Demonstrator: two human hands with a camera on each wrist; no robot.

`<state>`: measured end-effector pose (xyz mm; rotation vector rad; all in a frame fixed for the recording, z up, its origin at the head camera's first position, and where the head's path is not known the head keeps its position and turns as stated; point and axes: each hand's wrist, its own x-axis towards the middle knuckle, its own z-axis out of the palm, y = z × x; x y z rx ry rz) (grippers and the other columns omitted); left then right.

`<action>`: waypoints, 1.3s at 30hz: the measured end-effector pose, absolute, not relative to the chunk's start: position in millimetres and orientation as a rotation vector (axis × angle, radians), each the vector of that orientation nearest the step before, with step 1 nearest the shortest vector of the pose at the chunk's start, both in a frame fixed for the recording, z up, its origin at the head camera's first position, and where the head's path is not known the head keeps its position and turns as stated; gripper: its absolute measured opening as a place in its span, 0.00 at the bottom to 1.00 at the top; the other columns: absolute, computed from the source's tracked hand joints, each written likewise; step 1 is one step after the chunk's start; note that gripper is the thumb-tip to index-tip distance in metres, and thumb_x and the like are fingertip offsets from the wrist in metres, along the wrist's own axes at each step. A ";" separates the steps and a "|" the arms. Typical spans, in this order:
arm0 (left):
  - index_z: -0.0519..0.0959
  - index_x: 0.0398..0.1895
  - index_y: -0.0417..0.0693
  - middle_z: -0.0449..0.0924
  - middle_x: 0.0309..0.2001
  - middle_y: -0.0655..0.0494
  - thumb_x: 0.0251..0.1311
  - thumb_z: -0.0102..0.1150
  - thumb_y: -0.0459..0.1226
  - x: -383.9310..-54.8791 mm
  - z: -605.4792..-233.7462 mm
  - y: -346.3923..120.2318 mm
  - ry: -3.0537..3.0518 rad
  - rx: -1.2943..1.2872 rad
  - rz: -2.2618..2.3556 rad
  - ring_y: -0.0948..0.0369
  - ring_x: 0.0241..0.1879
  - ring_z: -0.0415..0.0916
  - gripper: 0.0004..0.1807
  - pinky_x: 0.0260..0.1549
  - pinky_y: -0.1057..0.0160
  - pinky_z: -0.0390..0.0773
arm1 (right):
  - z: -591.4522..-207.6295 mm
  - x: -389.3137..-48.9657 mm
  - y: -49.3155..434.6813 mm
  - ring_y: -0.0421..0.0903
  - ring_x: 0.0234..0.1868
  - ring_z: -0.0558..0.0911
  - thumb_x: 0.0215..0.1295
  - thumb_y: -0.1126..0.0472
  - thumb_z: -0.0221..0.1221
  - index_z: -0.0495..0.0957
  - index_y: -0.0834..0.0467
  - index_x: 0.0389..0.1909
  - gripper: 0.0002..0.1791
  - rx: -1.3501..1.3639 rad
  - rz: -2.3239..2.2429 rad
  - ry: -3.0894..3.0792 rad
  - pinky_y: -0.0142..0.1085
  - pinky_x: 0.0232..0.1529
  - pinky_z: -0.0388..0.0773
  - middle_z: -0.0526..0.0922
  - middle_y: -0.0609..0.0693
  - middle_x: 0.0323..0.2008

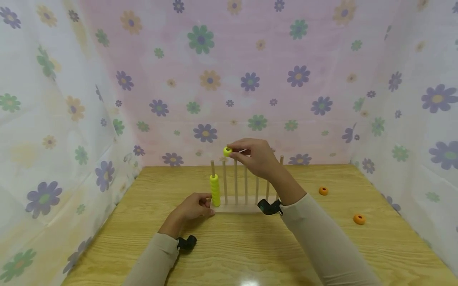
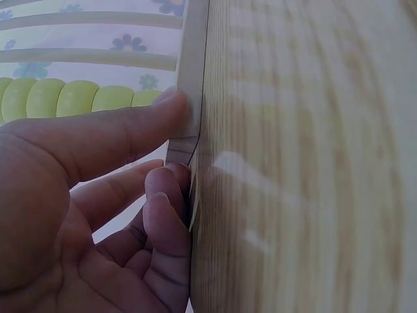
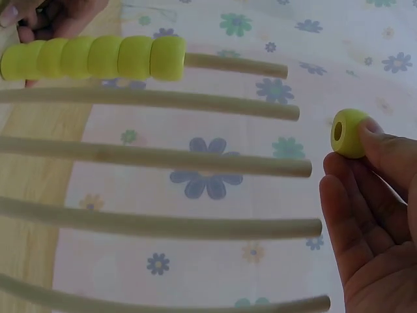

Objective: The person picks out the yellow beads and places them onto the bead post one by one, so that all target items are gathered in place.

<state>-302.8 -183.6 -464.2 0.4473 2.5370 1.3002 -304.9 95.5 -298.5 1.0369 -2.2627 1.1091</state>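
Observation:
My right hand point(image 1: 258, 156) pinches a yellow bead point(image 3: 352, 132) between thumb and fingers, raised near the tops of the wooden pegs point(image 1: 235, 182). In the right wrist view the bead's hole faces the pegs, and the bead is apart from them. On the leftmost peg point(image 1: 212, 168) sits a stack of several yellow beads point(image 1: 215, 190), with its bare tip showing above them. Low at the left, my left hand point(image 1: 193, 206) grips the end of the pegs' wooden base point(image 1: 239, 208), its thumb on the front edge in the left wrist view.
Two orange beads lie apart on the right of the wooden table point(image 1: 229, 246): one farther back point(image 1: 323, 191), one nearer point(image 1: 359, 219). Flower-patterned cloth point(image 1: 229, 59) hangs behind the table and along both sides. Each wrist wears a black camera mount.

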 end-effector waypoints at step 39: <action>0.72 0.74 0.43 0.79 0.40 0.50 0.60 0.74 0.36 -303.8 -462.0 -183.2 2.534 0.453 1.300 0.58 0.35 0.74 0.38 0.32 0.61 0.78 | -305.8 -305.3 50.0 0.38 0.42 0.89 0.68 0.57 0.69 0.91 0.53 0.46 0.09 0.991 1.140 -2.324 0.30 0.43 0.85 0.91 0.47 0.46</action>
